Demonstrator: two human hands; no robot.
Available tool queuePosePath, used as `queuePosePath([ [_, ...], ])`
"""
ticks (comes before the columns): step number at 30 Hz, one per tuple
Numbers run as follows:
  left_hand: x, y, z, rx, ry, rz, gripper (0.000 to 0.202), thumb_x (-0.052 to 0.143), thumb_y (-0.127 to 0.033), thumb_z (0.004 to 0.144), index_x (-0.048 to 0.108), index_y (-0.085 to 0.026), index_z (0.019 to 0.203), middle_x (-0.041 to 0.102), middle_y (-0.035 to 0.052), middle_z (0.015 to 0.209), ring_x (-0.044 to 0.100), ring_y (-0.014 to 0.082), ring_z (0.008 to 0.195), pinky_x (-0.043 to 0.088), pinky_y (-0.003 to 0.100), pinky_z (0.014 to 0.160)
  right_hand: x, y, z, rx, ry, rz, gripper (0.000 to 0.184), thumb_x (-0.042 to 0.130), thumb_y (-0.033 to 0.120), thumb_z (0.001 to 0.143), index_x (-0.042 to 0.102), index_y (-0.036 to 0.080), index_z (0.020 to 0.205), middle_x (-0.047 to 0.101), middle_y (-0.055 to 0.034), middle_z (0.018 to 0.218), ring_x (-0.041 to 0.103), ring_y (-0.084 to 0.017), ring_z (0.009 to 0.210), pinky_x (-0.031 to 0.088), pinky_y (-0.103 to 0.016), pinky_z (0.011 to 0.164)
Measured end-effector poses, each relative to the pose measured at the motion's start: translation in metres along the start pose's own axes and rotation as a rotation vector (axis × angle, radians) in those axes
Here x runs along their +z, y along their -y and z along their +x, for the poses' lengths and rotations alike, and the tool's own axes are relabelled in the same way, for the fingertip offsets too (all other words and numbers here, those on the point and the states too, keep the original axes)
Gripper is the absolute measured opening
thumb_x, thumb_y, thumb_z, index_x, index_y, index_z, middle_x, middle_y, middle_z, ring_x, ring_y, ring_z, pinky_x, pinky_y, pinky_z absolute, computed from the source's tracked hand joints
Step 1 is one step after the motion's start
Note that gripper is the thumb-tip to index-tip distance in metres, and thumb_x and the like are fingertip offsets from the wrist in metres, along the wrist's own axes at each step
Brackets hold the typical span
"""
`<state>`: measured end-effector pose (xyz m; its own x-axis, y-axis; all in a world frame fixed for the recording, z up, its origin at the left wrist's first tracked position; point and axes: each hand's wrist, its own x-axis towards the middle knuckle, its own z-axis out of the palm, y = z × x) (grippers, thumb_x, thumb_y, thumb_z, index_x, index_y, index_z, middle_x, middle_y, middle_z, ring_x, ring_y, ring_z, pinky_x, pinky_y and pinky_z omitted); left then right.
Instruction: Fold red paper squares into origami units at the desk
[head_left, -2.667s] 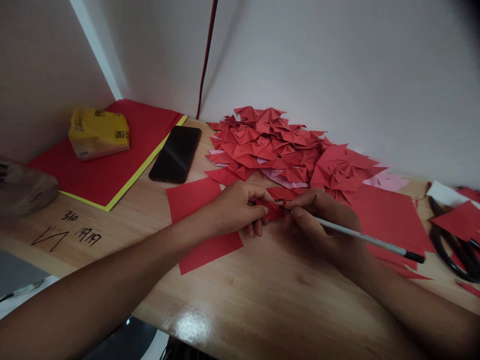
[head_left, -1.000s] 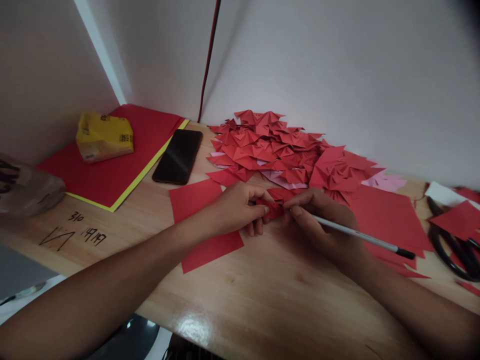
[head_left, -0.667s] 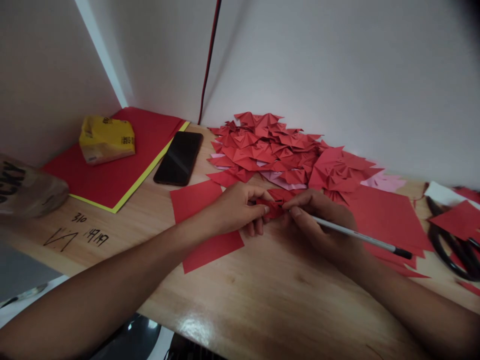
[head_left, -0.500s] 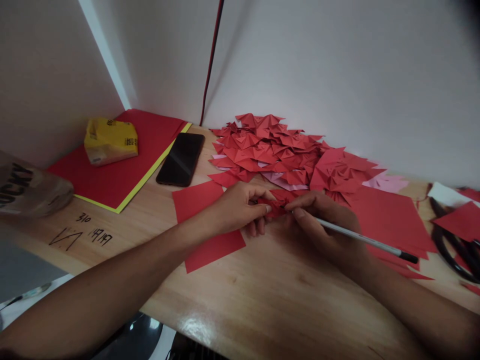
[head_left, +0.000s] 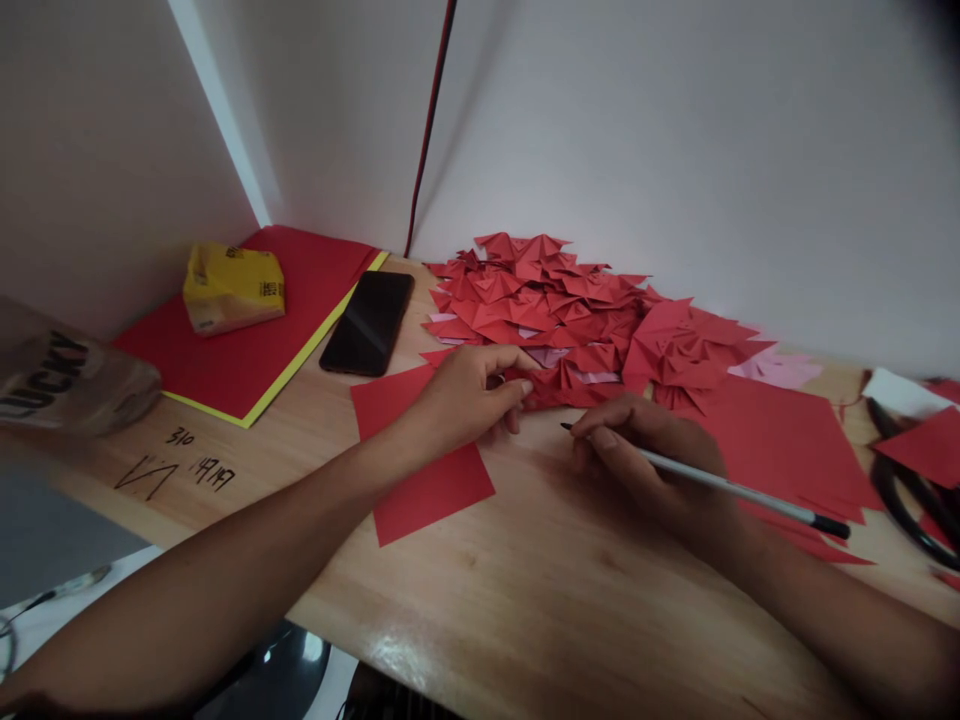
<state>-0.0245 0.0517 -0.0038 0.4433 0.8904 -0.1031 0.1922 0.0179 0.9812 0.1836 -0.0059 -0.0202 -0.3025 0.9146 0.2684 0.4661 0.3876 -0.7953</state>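
Observation:
My left hand [head_left: 484, 392] is closed at the left end of a folded red paper piece [head_left: 562, 385], thumb and fingers together. This piece sits at the front edge of a pile of similar folded red paper pieces [head_left: 547, 300]. In my right hand [head_left: 652, 450] is a grey pen [head_left: 727, 484], its dark tip pointing left, just above the wood and apart from the paper. Under my left wrist lies a flat red paper square [head_left: 435, 495].
Red sheets [head_left: 787, 430] lie at right, beside black-handled scissors [head_left: 911, 500]. At left are a phone [head_left: 367, 322], a red sheet with a yellow edge [head_left: 247, 385], a yellow packet [head_left: 236, 288] and a bag [head_left: 82, 380]. A wall [head_left: 675, 150] stands behind.
The folded red piece has moved up to the pile with my left hand. The pen tip has come away from it, staying in my right hand. The view has shifted slightly.

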Motion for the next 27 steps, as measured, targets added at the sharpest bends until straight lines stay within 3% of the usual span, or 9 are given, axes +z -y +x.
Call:
queuePosePath([
  [6, -0.011, 0.005, 0.005, 0.211, -0.195, 0.154, 0.024, 0.055, -0.008, 0.084, 0.065, -0.013, 0.106, 0.063, -0.0034, 0.062, 0.059, 0.0069, 0.048, 0.045, 0.015, 0.046, 0.000, -0.003, -0.002, 0.023, 0.026, -0.006, 0.011, 0.053, 0.027, 0.096, 0.062, 0.023, 0.093, 0.067, 0.0016, 0.068, 0.057, -0.010, 0.053, 0.043, -0.022, 0.047],
  [12, -0.019, 0.006, 0.009, 0.216, -0.289, 0.241, 0.034, 0.052, -0.007, 0.084, 0.063, -0.015, 0.115, 0.068, -0.0019, 0.072, 0.061, 0.0065, 0.050, 0.048, 0.017, 0.050, 0.000, 0.001, 0.001, -0.009, 0.025, -0.014, 0.011, 0.051, 0.025, 0.096, 0.061, 0.022, 0.090, 0.066, 0.0020, 0.066, 0.057, -0.010, 0.052, 0.042, -0.021, 0.047],
  [19, -0.020, 0.007, 0.009, 0.211, -0.282, 0.317, 0.028, 0.053, -0.007, 0.084, 0.066, -0.014, 0.107, 0.064, -0.0052, 0.063, 0.060, 0.0065, 0.048, 0.048, 0.017, 0.052, -0.001, 0.002, 0.001, -0.010, 0.038, -0.054, 0.011, 0.052, 0.023, 0.095, 0.061, 0.022, 0.088, 0.064, 0.0025, 0.066, 0.056, -0.010, 0.054, 0.042, -0.021, 0.050],
  [27, -0.018, 0.002, 0.005, 0.201, -0.168, 0.408, 0.020, 0.055, -0.009, 0.085, 0.069, -0.014, 0.097, 0.063, -0.0050, 0.059, 0.058, 0.0067, 0.047, 0.045, 0.019, 0.053, -0.002, 0.006, 0.002, -0.010, 0.041, -0.061, 0.013, 0.051, 0.024, 0.095, 0.061, 0.022, 0.086, 0.066, 0.0020, 0.066, 0.056, -0.009, 0.053, 0.043, -0.021, 0.050],
])
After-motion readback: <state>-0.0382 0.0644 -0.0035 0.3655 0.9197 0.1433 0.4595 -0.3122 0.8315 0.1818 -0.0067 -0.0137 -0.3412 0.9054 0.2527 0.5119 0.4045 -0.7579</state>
